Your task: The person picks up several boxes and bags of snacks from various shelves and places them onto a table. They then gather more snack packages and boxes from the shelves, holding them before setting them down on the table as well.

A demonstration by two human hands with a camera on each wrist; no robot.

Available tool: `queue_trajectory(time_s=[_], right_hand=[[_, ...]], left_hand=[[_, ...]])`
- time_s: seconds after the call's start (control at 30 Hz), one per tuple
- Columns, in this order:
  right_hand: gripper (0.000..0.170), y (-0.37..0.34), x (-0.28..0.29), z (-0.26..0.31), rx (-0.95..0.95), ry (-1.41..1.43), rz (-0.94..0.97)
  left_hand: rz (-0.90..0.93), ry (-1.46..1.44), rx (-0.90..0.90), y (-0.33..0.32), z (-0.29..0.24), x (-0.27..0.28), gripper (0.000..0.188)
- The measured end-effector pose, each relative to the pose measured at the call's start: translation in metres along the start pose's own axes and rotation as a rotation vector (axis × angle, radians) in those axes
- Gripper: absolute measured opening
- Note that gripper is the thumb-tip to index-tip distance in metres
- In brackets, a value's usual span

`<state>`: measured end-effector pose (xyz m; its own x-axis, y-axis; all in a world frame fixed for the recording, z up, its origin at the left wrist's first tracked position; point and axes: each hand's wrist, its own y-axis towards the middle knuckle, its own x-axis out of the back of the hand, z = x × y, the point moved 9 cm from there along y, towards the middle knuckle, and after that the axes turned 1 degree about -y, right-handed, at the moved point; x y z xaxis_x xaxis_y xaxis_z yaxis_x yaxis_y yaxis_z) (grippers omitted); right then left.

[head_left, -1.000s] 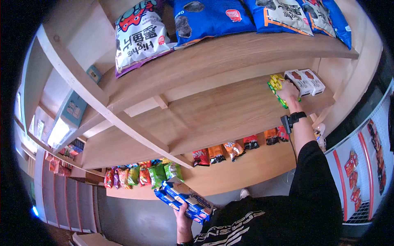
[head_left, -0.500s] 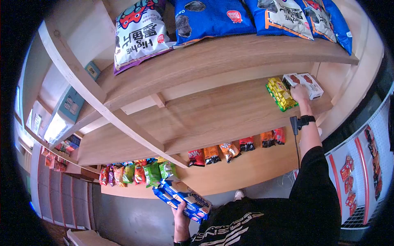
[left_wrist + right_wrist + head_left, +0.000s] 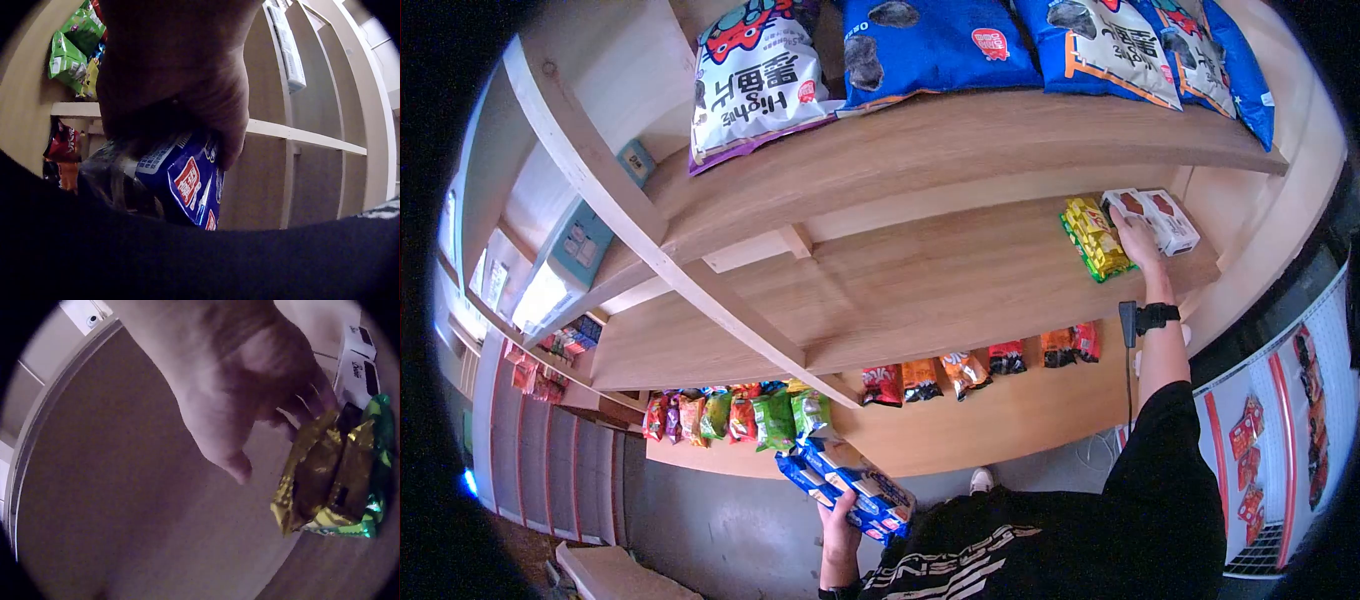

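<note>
My left hand (image 3: 841, 530) grips blue snack packs (image 3: 850, 482) low in the head view; the left wrist view shows the hand (image 3: 181, 81) round the blue wrapping (image 3: 187, 178). At the middle shelf's right end, my right hand (image 3: 1138, 240) lies between yellow packs (image 3: 1095, 232) and white boxes (image 3: 1155, 215). Green packs show beneath the yellow ones. In the right wrist view the hand (image 3: 250, 387) has its fingers extended by the gold-yellow packs (image 3: 312, 469), thumb apart from them; whether the fingertips touch the packs or boxes is hidden.
Large blue and white bags (image 3: 940, 45) fill the upper shelf (image 3: 960, 135). Small red and orange bags (image 3: 920, 380) and green bags (image 3: 775, 420) line the lower shelf (image 3: 960, 430). A wooden upright (image 3: 690, 290) crosses the left side. Hanging packets (image 3: 1250, 460) are at the right.
My right hand has moved off the top of the yellow packs to their right side and drawn slightly back from the white boxes. My left hand still grips the blue packs.
</note>
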<state>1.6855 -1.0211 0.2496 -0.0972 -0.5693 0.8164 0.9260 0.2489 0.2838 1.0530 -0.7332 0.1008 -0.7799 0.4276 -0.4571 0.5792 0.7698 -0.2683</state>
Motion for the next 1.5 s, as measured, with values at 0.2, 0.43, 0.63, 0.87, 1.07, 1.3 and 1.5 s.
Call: queue_trajectory(time_s=[0.2, 0.43, 0.63, 0.87, 1.07, 1.3, 1.5], right_hand=[[0.093, 0.000, -0.017, 0.011, -0.100, -0.057, 0.127], [0.076, -0.013, -0.019, 0.031, -0.170, -0.047, 0.300], [0.071, -0.023, -0.021, 0.056, -0.121, -0.068, 0.340], [0.062, -0.017, -0.051, 0.049, -0.124, -0.246, 0.304], [0.073, -0.037, -0.064, 0.088, 0.037, -0.412, 0.372], [0.062, -0.075, -0.068, 0.130, 0.099, -0.587, -0.047], [0.065, -0.090, -0.080, 0.141, 0.123, -0.516, -0.037]], left_hand=[[-0.001, -0.086, 0.045, -0.004, -0.006, -0.011, 0.058], [-0.031, -0.067, 0.040, -0.003, -0.005, -0.005, 0.059], [-0.009, -0.068, 0.038, 0.001, -0.001, 0.001, 0.060], [0.002, -0.090, 0.035, 0.002, 0.001, 0.000, 0.062], [0.027, -0.053, 0.052, 0.006, 0.001, -0.001, 0.063], [0.003, -0.068, 0.069, 0.005, 0.008, 0.010, 0.065], [-0.019, -0.049, 0.068, 0.000, 0.001, 0.012, 0.064]])
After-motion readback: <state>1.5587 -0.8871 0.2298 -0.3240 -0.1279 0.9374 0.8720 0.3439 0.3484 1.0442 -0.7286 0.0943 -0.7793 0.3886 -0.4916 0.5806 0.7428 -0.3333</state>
